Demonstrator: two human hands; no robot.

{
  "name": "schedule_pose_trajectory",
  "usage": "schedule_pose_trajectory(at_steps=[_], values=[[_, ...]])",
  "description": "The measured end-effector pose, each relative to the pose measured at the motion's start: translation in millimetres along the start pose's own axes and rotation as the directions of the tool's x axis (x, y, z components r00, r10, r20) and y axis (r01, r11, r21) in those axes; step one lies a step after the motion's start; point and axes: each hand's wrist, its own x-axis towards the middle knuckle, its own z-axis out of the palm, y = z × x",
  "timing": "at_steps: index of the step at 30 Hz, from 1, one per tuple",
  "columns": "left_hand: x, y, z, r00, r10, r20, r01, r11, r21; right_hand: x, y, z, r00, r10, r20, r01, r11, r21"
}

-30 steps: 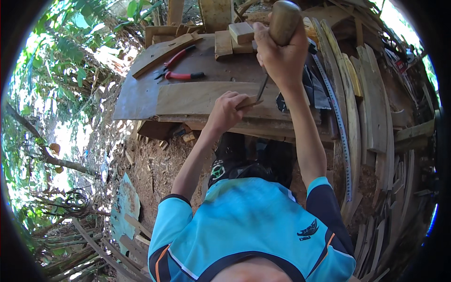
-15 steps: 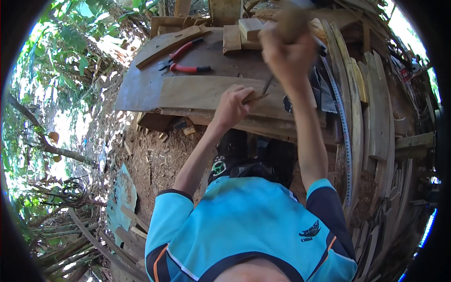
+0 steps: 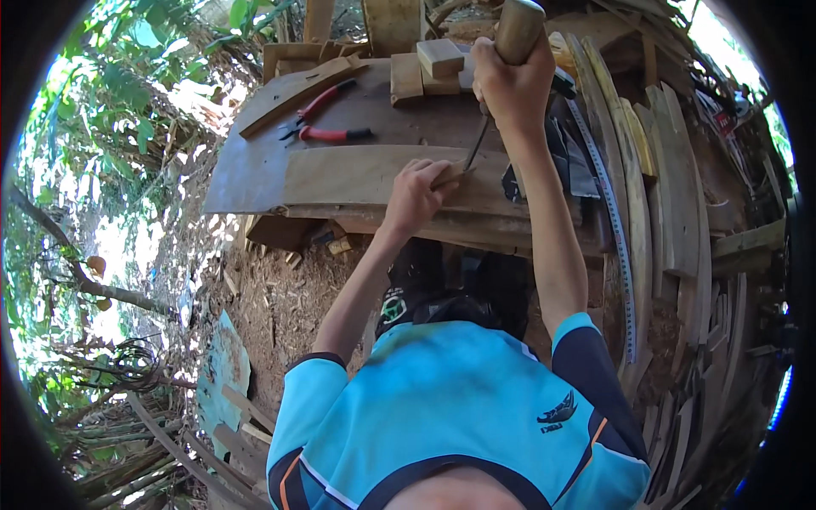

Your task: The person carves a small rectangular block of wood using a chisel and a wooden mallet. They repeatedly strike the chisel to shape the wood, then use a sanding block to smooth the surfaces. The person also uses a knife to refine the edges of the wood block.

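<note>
My right hand (image 3: 518, 89) is closed around the thick wooden handle (image 3: 518, 34) of a tool, whose butt sticks up above the fist. From below the fist, the tool's narrow dark metal blade (image 3: 478, 140) slants down to a small piece of wood (image 3: 450, 175); whether its tip touches or is just beside it I cannot tell. The fingers of my left hand (image 3: 414, 195) grip that small piece. It lies over a wide wooden plank (image 3: 348, 174) along the near edge of the workbench (image 3: 246, 183).
Pliers with red handles (image 3: 336, 134) lie spread on the bench, beside a long wood strip (image 3: 297, 93). Wood blocks (image 3: 440, 58) are stacked at the back. A tape measure (image 3: 619, 246) hangs down at the right, near stacked boards (image 3: 676, 195). Wood chips cover the ground (image 3: 272, 306).
My right hand and the tool, blurred before, now show sharply, the fist slightly farther from me. My left hand keeps its grip on the small piece. The whole view has shifted a little.
</note>
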Motion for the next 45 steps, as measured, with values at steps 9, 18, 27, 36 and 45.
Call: schedule_pose_trajectory(at_steps=[9,18,27,36,45], values=[[14.6,13.3,-21.1,0.981,0.099,0.164,-0.119,0.986,0.116,-25.1,7.1,-4.9,0.881,0.457,0.119,-0.472,0.849,0.237],[-4.3,29.4,-5.2,0.999,-0.012,0.029,-0.002,0.899,0.438,-57.5,10.9,-16.4,0.919,0.39,-0.063,-0.377,0.913,0.156],[-1.9,17.8,-15.9,0.989,0.017,0.146,0.033,0.942,-0.333,-39.9,-15.3,-43.0,0.889,0.456,-0.046,-0.408,0.833,0.373],[-1.0,-13.2,-25.0,0.989,-0.112,-0.097,0.1,0.988,-0.121,-25.0,-11.3,-7.0,0.914,0.405,0.004,-0.364,0.818,0.445],[2.6,-20.2,-22.7,0.998,0.031,-0.06,-0.033,0.999,-0.042,-16.1,-9.4,19.7,0.931,0.363,0.048,-0.339,0.805,0.487]])
